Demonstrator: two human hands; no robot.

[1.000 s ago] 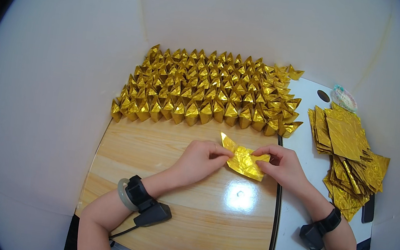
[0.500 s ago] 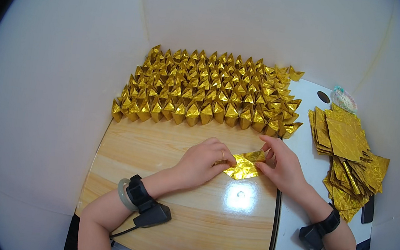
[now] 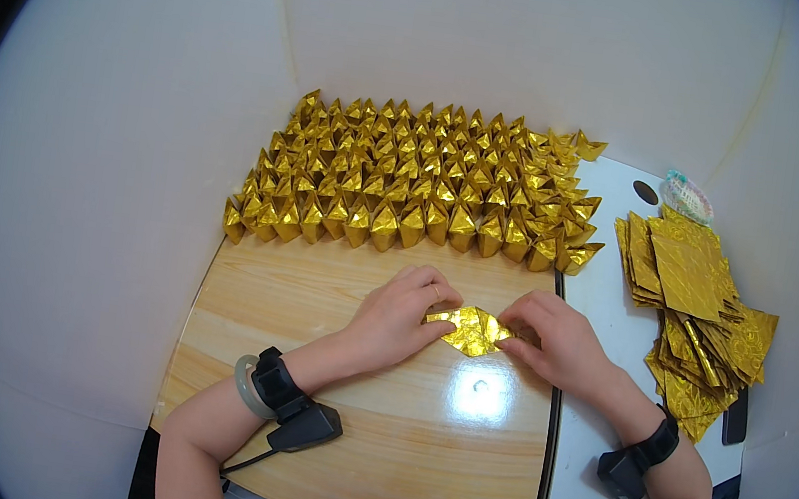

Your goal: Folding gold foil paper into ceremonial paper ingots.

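A piece of gold foil paper (image 3: 475, 332), partly folded into a flat pointed shape, lies on the wood-grain table top between my hands. My left hand (image 3: 402, 319) pinches its left end between thumb and fingers. At the other end my right hand (image 3: 559, 341) has its thumb and bent fingers closed on the paper. Just beyond are rows of folded gold paper ingots (image 3: 418, 186), standing close together with their points up. The paper's underside is hidden.
On the white table (image 3: 582, 475) at right lies a heap of gold foil sheets (image 3: 692, 288), with a dark flat object (image 3: 736, 417) partly under it. A pale patterned bundle (image 3: 689, 197) sits behind the heap. White panels (image 3: 527, 44) surround the tables.
Both ends of the paper are now held, and its raised right flap has come down flat. My right hand's fingers have closed in; my left hand has shifted slightly left.
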